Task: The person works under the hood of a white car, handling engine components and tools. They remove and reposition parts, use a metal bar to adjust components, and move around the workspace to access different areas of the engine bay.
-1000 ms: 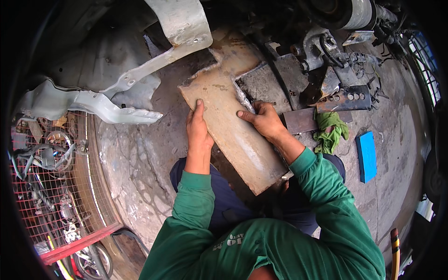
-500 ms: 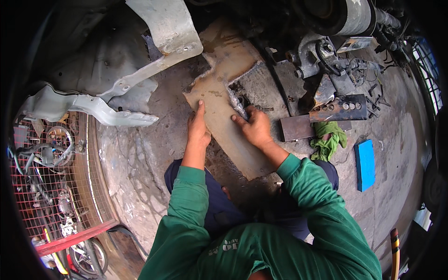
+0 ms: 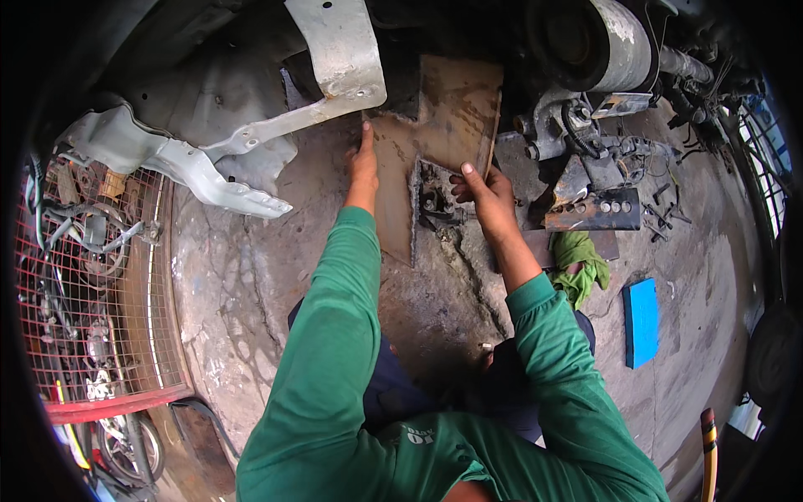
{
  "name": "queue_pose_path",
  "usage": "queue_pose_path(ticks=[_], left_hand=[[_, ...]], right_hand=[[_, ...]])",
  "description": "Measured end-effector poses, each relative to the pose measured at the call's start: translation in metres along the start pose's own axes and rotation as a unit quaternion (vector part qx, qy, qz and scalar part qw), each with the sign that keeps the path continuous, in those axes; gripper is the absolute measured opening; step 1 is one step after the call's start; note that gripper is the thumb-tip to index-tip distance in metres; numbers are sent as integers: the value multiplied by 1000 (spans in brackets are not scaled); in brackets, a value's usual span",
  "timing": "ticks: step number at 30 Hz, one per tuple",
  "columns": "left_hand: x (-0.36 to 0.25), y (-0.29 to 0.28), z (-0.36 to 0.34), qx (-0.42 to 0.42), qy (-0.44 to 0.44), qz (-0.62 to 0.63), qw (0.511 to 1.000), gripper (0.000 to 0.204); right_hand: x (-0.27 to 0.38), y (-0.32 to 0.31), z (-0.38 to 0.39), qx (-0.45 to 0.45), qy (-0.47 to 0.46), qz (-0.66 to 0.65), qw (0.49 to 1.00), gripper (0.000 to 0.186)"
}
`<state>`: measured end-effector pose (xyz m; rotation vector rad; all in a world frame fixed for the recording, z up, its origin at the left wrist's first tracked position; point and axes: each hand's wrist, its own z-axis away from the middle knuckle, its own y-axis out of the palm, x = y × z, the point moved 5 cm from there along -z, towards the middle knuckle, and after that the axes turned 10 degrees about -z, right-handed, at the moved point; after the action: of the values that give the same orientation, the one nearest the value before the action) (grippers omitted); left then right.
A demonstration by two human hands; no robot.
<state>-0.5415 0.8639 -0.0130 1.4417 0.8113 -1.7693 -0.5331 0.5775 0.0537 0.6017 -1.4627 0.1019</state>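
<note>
A brownish, rust-stained sheet metal plate with a stepped outline and rough cut edges is held out in front of me, above the concrete floor. My left hand grips its left edge, thumb on the upper face and the other fingers mostly hidden. At the plate's right side, my right hand pinches the near edge between thumb and fingers. Dark metal parts show on the floor beside the plate's inner cut. A bent grey body panel hangs just beyond my left hand.
On the right lie a drilled metal bar, a green cloth, a blue flat box and several small dark pieces. Vehicle undercarriage parts overhang at the far right. A red wire-mesh frame stands left.
Both hands have moved the plate away from me and turned it, so its narrow strip no longer points at my right knee. My right hand has shifted to another stretch of edge.
</note>
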Motion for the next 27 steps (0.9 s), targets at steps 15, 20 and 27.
queue_pose_path(ticks=[15, 20, 27], left_hand=[[-16, 34, -38, -94, 75, -186, 975, 111], [58, 41, 5, 96, -152, -28, 983, 102], [112, 58, 79, 119, -281, 88, 948, 80]], right_hand=[[25, 0, -1, -37, -140, 248, 958, 39], [40, 12, 3, -15, -176, 140, 974, 28], [64, 27, 18, 0, -299, 303, 905, 20]])
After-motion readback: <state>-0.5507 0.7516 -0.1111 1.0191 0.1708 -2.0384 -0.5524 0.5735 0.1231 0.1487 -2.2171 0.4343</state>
